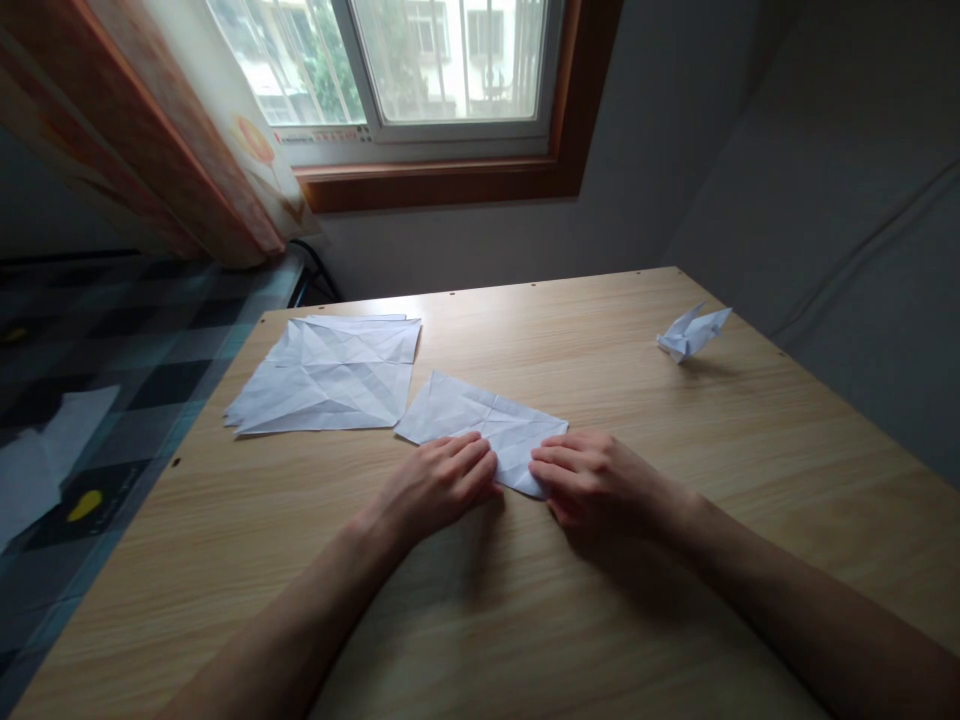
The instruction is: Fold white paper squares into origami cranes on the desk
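Folded sheet [480, 415]: white, creased paper lying flat on the worktop [675, 580], near its middle and directly in front of the person.
Long axis: runs slantwise, from far left to near right; the near-right corner lies between the two sets of fingertips.
Left hand [439, 485]: palm down, fingers stretched out and close together, resting on the sheet's near edge; it grasps nothing.
Right hand [592, 478]: likewise flat and unclenched, fingertips on the near-right corner, pointing toward the left hand.
Hands to sheet: both touch it, neither clearly nearer; most of the paper lies beyond the fingertips, away from the person and somewhat to the left.
Stack of creased sheets [330, 375]: unfolded white paper, just beside the folded sheet's far-left corner, almost touching it.
Paper figure [691, 332]: a small folded shape, well apart at the far right of the worktop.
Surroundings: a window [420, 60] and curtain [172, 150] behind; a chequered bed cover [112, 380] to the left.
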The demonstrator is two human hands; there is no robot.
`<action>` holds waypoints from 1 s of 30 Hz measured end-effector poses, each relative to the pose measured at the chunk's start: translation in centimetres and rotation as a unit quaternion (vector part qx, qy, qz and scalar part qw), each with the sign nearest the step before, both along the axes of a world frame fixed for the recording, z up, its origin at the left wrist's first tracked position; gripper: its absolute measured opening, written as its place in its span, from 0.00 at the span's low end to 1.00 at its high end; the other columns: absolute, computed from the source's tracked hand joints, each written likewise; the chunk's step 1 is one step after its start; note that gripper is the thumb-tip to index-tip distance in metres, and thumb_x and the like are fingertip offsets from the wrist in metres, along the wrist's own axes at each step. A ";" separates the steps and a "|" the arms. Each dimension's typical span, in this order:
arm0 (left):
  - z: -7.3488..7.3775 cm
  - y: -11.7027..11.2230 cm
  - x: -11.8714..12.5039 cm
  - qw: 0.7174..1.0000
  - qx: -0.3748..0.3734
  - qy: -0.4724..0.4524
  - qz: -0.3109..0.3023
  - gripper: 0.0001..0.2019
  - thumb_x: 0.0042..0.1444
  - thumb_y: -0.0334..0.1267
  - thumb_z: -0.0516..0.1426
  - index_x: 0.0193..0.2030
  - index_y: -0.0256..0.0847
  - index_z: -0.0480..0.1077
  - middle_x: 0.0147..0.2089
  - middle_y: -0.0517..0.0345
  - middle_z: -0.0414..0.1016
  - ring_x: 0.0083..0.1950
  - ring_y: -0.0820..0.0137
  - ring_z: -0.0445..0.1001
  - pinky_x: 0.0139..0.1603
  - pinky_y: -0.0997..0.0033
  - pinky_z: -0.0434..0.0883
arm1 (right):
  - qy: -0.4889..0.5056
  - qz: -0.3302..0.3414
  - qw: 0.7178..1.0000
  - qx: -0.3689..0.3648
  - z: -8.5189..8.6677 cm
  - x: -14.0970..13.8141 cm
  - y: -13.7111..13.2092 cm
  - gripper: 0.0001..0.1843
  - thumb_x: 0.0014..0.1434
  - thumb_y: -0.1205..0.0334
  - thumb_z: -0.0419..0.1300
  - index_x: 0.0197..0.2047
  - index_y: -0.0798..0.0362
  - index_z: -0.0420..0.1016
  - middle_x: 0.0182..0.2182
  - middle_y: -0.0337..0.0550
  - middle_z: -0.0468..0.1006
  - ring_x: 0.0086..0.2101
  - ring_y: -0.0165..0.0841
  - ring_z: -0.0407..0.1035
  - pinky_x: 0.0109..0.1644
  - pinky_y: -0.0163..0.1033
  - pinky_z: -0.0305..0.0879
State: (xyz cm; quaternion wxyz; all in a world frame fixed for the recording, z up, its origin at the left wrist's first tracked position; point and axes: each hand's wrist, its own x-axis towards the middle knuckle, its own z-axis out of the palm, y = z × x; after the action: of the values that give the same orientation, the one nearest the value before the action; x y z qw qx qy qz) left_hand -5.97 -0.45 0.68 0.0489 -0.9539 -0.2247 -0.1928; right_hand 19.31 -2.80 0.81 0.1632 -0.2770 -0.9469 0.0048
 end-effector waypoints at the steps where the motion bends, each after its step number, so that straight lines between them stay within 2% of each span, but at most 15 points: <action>1: 0.0 0.0 0.0 1.000 0.000 0.005 -0.001 0.14 0.67 0.44 0.49 0.41 0.37 0.69 0.41 0.49 0.76 0.46 0.64 0.76 0.45 0.64 0.76 | 0.001 0.008 1.000 0.004 0.0 0.0 -0.1 0.06 0.61 0.68 0.55 0.39 0.55 0.73 0.37 0.48 0.79 0.39 0.35 0.71 0.44 0.40 0.67; 4: 0.0 0.0 0.0 1.000 -0.008 0.009 -0.003 0.16 0.66 0.48 0.49 0.41 0.38 0.69 0.41 0.48 0.75 0.46 0.63 0.76 0.45 0.63 0.77 | 0.004 0.020 0.999 0.026 -0.2 0.3 0.0 0.08 0.63 0.71 0.53 0.38 0.54 0.73 0.35 0.46 0.79 0.37 0.32 0.71 0.42 0.37 0.66; 11: -0.1 0.0 -0.1 1.000 -0.025 0.001 0.003 0.16 0.66 0.50 0.49 0.40 0.39 0.69 0.39 0.49 0.75 0.45 0.63 0.76 0.46 0.63 0.76 | 0.011 0.031 0.998 0.063 -0.3 0.6 0.6 0.09 0.66 0.71 0.51 0.37 0.54 0.72 0.30 0.44 0.78 0.32 0.31 0.71 0.38 0.36 0.64; 13: -0.1 0.0 -0.1 1.000 -0.023 0.010 0.005 0.16 0.66 0.50 0.49 0.40 0.39 0.69 0.38 0.49 0.74 0.46 0.62 0.76 0.46 0.63 0.76 | 0.019 0.022 0.998 0.055 -0.2 0.5 0.5 0.10 0.66 0.67 0.52 0.36 0.55 0.72 0.29 0.44 0.77 0.31 0.31 0.70 0.36 0.36 0.63; 16: 0.0 -0.1 0.0 0.999 -0.023 0.023 0.010 0.16 0.65 0.49 0.50 0.40 0.37 0.69 0.37 0.49 0.75 0.46 0.61 0.76 0.45 0.62 0.76 | 0.001 0.004 1.000 0.028 0.3 0.2 0.0 0.14 0.66 0.54 0.54 0.33 0.55 0.71 0.28 0.44 0.76 0.30 0.32 0.69 0.35 0.37 0.62; 18: 0.1 -0.1 0.0 0.999 -0.022 0.025 0.010 0.16 0.65 0.49 0.50 0.40 0.37 0.69 0.37 0.49 0.75 0.46 0.61 0.76 0.45 0.62 0.76 | -0.029 -0.015 0.999 0.016 0.6 -0.2 -0.5 0.15 0.63 0.51 0.56 0.32 0.55 0.71 0.28 0.44 0.76 0.30 0.33 0.69 0.34 0.38 0.61; 21: 0.1 -0.1 0.0 1.000 -0.020 0.019 0.010 0.17 0.66 0.49 0.49 0.39 0.37 0.69 0.36 0.49 0.75 0.46 0.61 0.76 0.44 0.62 0.77 | -0.055 -0.047 0.997 0.016 0.9 -1.0 -1.4 0.07 0.61 0.63 0.55 0.31 0.54 0.70 0.27 0.43 0.75 0.30 0.33 0.68 0.31 0.37 0.58; 24: 0.1 -0.1 0.1 1.000 -0.017 0.017 0.010 0.17 0.65 0.49 0.50 0.39 0.37 0.69 0.36 0.49 0.74 0.45 0.61 0.76 0.43 0.63 0.77 | -0.069 -0.060 0.995 0.035 1.1 -1.7 -1.9 0.10 0.61 0.73 0.52 0.30 0.54 0.68 0.25 0.42 0.74 0.27 0.33 0.66 0.28 0.37 0.54; 27: 0.1 -0.2 0.2 1.000 -0.016 0.014 0.011 0.16 0.65 0.49 0.51 0.38 0.37 0.69 0.35 0.50 0.74 0.45 0.62 0.76 0.43 0.64 0.76 | -0.073 -0.058 0.993 0.065 0.8 -2.0 -2.0 0.11 0.62 0.75 0.52 0.31 0.54 0.69 0.25 0.42 0.73 0.25 0.33 0.65 0.26 0.38 0.52; 30: 0.1 -0.2 0.2 1.000 -0.013 0.008 0.015 0.15 0.65 0.47 0.50 0.39 0.38 0.69 0.35 0.51 0.74 0.44 0.63 0.76 0.42 0.65 0.75 | -0.034 -0.053 0.991 0.114 0.4 -2.0 -1.7 0.11 0.64 0.73 0.52 0.32 0.55 0.70 0.23 0.40 0.73 0.24 0.32 0.64 0.26 0.37 0.50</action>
State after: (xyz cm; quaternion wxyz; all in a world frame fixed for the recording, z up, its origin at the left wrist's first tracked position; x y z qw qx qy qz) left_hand -5.76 -0.69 0.82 0.0409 -0.9525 -0.2408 -0.1818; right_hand 17.29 -4.47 1.19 0.1611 -0.3060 -0.9304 -0.1218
